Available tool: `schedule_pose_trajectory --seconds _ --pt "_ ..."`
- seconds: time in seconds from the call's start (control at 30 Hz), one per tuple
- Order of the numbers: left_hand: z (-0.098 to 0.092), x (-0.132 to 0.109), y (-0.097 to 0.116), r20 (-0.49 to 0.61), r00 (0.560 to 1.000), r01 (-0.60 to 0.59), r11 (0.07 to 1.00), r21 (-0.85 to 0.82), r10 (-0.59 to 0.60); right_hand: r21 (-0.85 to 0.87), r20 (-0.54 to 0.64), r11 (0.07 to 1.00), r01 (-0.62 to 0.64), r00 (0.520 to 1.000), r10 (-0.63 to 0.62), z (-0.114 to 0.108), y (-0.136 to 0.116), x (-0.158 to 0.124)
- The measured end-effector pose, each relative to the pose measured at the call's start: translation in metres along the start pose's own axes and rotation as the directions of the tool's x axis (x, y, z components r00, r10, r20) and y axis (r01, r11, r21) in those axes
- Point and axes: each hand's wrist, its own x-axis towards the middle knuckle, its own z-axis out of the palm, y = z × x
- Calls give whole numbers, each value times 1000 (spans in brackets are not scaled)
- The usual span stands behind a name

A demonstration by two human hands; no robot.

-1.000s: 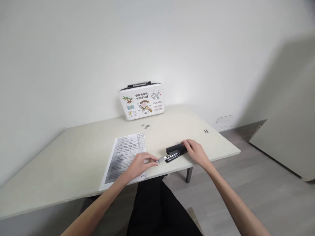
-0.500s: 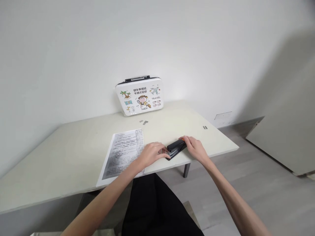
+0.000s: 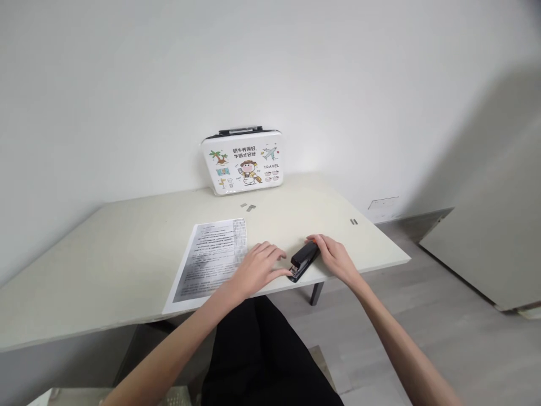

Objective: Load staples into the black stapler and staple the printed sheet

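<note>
A black stapler (image 3: pixel 305 257) with an orange spot at its back end lies at the front edge of the table, its front end pointing toward me and to the left. My right hand (image 3: pixel 332 254) is wrapped around its back end. My left hand (image 3: pixel 261 266) is beside its front end with fingers apart, the thumb tip at the stapler's nose. A printed sheet of paper (image 3: pixel 211 254) lies to the left, partly behind my left forearm.
On the white table (image 3: pixel 127 248), a white cartoon case (image 3: pixel 247 163) leans against the wall. Several staple strips (image 3: pixel 251 208) lie before it, and more staple strips (image 3: pixel 354 221) lie at the right. A pale panel (image 3: pixel 486 259) stands on the floor at right.
My left hand has eased off the stapler's front, its fingers now more spread. The stapler has turned slightly, while my right hand keeps its place at the back end.
</note>
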Motion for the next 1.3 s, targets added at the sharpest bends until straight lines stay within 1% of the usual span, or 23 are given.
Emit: schedule_pose_trajectory --seconds 0.03,0.1,0.17,0.23,0.3,0.33,0.4,0.5,0.63,0.77,0.9,1.03,1.13,1.2,1.3 --pt "-7 -13 -5 -13 1000 12 1000 4 -12 18 1 1000 14 1000 -14 -1 0 -2" --pt "-21 -46 -19 -32 996 81 996 22 -81 43 25 996 76 997 -77 -5 0 -6" --pt "-34 -83 -36 -15 989 150 987 62 -150 43 94 984 172 980 -175 -9 0 -9" --pt "-42 -118 -52 46 973 219 969 117 -226 31 163 969 247 955 -248 -13 -1 -11" --pt "-45 -144 -61 107 960 242 958 152 -259 14 195 962 273 943 -270 -15 -5 -11" --pt "-44 -154 -62 121 958 241 957 161 -261 6 203 961 275 941 -271 -16 -8 -11" --pt "-41 -164 -60 122 962 222 960 169 -244 -2 233 962 272 936 -264 -14 -14 -9" --pt "-33 -162 -49 108 973 184 966 180 -205 0 291 968 252 926 -241 -8 -24 -8" --pt "-23 -148 -32 79 977 179 966 184 -196 9 318 969 247 918 -237 6 -33 -5" --pt "-16 -136 -21 55 982 169 970 172 -181 1 327 963 268 910 -254 16 -39 0" --pt "-12 -129 -14 55 987 145 979 145 -154 -15 358 951 308 890 -282 22 -42 7" --pt "-15 -126 -12 103 982 155 987 47 -159 -35 404 947 321 871 -280 23 -44 11" --pt "-21 -122 -15 155 973 181 982 -50 -172 -58 443 953 297 863 -242 19 -48 11" --pt "-23 -115 -20 154 967 221 969 -108 -203 -67 443 966 249 875 -195 16 -51 12" --pt "-18 -93 -27 113 965 252 955 -156 -236 -52 416 990 134 904 -101 13 -60 18"
